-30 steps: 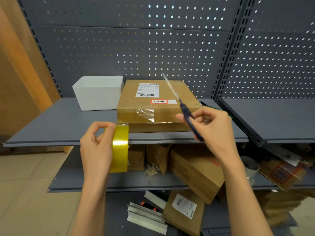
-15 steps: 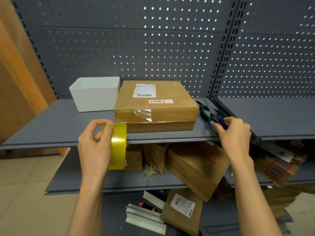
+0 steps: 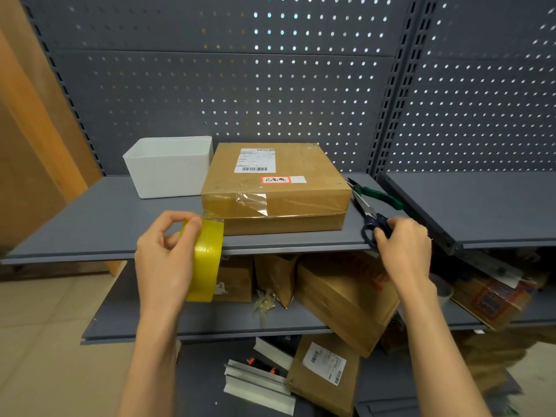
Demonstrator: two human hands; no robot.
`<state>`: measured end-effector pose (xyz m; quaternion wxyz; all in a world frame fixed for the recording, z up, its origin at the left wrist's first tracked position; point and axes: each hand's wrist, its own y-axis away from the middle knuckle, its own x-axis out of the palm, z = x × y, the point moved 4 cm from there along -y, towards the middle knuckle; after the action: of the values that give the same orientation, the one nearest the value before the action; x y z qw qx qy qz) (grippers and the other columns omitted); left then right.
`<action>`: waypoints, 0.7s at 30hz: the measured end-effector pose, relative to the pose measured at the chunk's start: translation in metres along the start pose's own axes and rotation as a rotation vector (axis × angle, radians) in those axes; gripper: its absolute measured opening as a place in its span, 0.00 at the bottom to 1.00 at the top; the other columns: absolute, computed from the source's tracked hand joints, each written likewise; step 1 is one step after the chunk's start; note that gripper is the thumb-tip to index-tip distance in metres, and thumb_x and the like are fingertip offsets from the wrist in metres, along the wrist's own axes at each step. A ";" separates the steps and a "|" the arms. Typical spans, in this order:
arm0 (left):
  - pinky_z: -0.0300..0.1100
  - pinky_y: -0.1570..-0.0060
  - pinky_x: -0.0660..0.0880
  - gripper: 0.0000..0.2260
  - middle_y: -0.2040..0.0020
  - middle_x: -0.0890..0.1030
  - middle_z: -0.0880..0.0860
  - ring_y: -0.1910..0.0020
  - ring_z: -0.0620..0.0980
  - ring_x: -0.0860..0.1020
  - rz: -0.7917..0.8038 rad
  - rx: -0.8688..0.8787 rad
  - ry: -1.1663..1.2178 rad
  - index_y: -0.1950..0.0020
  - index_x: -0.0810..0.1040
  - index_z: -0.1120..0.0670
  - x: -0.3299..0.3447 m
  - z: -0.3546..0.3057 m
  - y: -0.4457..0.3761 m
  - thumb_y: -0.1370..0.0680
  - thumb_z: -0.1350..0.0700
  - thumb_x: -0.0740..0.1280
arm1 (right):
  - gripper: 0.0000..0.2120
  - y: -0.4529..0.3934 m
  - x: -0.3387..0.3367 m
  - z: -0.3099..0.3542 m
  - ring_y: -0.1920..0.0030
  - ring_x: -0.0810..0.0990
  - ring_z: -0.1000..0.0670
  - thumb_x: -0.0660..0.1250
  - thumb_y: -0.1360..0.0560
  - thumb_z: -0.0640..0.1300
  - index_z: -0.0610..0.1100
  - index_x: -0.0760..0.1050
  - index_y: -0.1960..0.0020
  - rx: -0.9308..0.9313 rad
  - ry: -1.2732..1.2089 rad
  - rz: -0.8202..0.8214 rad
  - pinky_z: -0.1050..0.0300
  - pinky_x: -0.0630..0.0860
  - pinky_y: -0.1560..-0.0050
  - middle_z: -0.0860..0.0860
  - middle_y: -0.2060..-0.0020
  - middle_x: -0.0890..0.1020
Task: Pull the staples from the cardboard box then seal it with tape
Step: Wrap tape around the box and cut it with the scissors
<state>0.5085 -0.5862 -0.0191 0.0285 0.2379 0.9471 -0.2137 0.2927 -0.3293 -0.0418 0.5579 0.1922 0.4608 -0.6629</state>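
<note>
You face a grey pegboard wall [image 3: 270, 85] with light dotting its holes, grey metal shelves [image 3: 105, 224] below, a wooden panel [image 3: 33, 139] at left, beige floor tiles [image 3: 39, 341].

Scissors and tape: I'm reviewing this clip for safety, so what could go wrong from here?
1. The scissors lie near the shelf front edge under the right hand; a nudge might drop them.
2. The tape roll in the left hand seems still joined to the box by a strip; pulling away might drag the box or peel the seal.

One sealed box [image 3: 275, 188], one tape roll [image 3: 206, 260], one scissors [image 3: 371, 218], one bin [image 3: 170, 167].
</note>
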 end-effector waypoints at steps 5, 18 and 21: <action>0.33 0.76 0.62 0.05 0.79 0.69 0.45 0.77 0.41 0.65 -0.018 0.046 -0.085 0.59 0.78 0.46 -0.008 -0.002 -0.009 0.24 0.50 0.66 | 0.15 -0.003 -0.013 0.010 0.47 0.78 0.39 0.66 0.24 0.41 0.34 0.76 0.41 -0.061 -0.044 -0.073 0.44 0.76 0.48 0.37 0.47 0.80; 0.49 0.59 0.70 0.03 0.56 0.78 0.54 0.59 0.52 0.74 -0.035 0.155 -0.364 0.55 0.74 0.46 -0.044 -0.003 -0.061 0.23 0.49 0.63 | 0.13 -0.003 -0.031 0.058 0.45 0.77 0.44 0.64 0.23 0.43 0.39 0.78 0.42 -0.245 -0.220 -0.113 0.47 0.74 0.45 0.43 0.47 0.81; 0.47 0.62 0.67 0.03 0.61 0.77 0.56 0.65 0.49 0.72 -0.122 0.178 -0.373 0.57 0.75 0.48 -0.047 0.001 -0.066 0.24 0.53 0.64 | 0.12 -0.002 -0.029 0.064 0.47 0.78 0.44 0.64 0.23 0.42 0.39 0.79 0.43 -0.263 -0.246 -0.100 0.49 0.74 0.46 0.44 0.49 0.81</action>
<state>0.5198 -0.6598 0.0128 0.1690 0.1383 0.9154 -0.3382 0.3165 -0.3655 0.0135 0.5968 0.0119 0.4806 -0.6424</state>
